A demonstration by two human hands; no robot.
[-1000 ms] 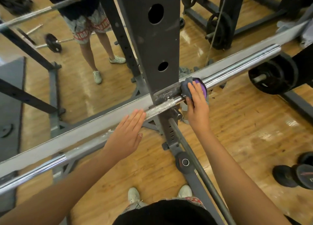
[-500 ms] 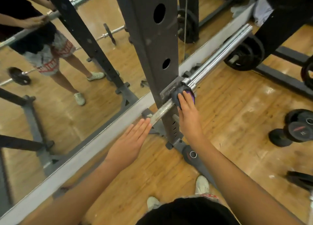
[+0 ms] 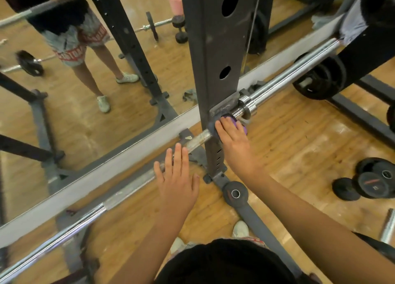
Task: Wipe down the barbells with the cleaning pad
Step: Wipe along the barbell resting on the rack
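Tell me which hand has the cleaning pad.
The right hand: it holds the purple cleaning pad against the barbell. The left hand lies flat on the bar, holding nothing.

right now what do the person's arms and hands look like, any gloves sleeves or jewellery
No gloves, rings or watch show on the left hand or the right hand. The left forearm and right forearm are uncovered, with no sleeve as far as the frame edge. A black top shows at the bottom of the view.
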